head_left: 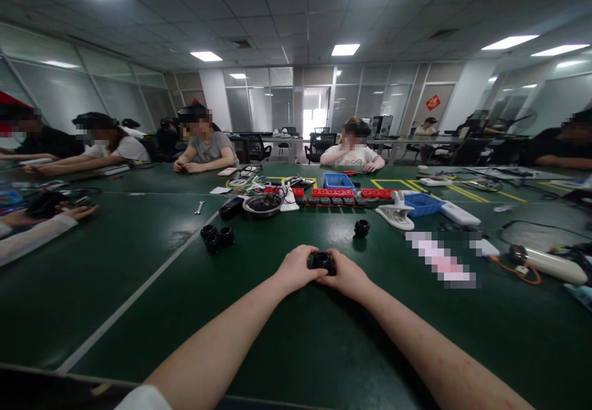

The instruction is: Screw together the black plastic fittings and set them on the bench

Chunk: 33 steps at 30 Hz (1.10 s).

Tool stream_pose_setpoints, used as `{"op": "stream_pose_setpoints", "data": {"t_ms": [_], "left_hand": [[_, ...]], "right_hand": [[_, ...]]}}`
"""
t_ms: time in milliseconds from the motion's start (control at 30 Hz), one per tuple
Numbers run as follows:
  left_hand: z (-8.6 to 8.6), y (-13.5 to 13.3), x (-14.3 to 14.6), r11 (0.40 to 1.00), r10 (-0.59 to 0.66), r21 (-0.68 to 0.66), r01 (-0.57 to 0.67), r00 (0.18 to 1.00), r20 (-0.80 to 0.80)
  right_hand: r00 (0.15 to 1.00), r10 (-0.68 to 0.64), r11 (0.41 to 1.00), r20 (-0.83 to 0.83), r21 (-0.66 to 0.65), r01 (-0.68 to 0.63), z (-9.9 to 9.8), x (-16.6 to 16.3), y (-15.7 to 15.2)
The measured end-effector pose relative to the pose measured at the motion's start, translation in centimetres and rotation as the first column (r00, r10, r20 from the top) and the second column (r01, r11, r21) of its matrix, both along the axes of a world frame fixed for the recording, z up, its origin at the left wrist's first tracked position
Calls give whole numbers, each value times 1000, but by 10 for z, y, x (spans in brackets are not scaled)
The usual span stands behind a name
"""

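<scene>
Meeting just below the centre of the frame, the left hand (296,268) and the right hand (348,275) curl in from either side around a small black part (322,260). Both grip it, and only its top shows between the fingers. The part lies straight ahead of the person, midway between the two forearms, so neither hand is nearer. It looks squat and round, and no long axis can be made out. Whether it rests on the worktop (115,256) or is held just above it cannot be told.

Up and to the right of the hands, a single black part (361,228) of the same kind stands alone. A cluster of black parts (216,237) sits to the upper left, near a white line painted on the surface. Further up the frame run a row of red pieces (333,192), a blue bin (337,180), a white clip (395,216) and a small wrench (199,207).

The worktop is dark green, smooth and slightly glossy. At the left edge a co-worker's hand (76,213) lies on it, and seated people (206,148) line the far side of an office with glass partitions and ceiling lights.
</scene>
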State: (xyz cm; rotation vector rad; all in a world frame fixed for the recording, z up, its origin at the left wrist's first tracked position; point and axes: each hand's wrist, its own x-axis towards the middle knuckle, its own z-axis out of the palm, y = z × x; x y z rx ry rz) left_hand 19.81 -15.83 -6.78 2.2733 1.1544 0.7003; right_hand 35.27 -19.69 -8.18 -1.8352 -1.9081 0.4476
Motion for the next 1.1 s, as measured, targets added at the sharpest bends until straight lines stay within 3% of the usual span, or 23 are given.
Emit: {"op": "stream_pose_setpoints", "data": {"t_ms": [133,533,633,833,933,1100], "left_hand": [[0,7,-4,1000,-13,14,13,998,54],[6,12,-9,952,-277,-112,283,958,73],[4,9,-6,963,-241,-104,247,968,67],[-2,-5,5,1000,-23,-5,23,999,37],[-1,-6,4,1000,-26,17,25,999,36],[6,3,-6,980,-191,-44,192,981,40]], "right_hand": [[980,118,992,-162,-18,-122,1,13,3],[939,297,948,-174,-65,-312,9,20,5],[962,242,964,-127,-81,-253,8,18,6],[998,-49,998,38,-28,50,-1,-2,5],[995,-74,997,68,-21,75,2,-6,1],[966,217,974,-141,-39,-225,10,11,-1]]}}
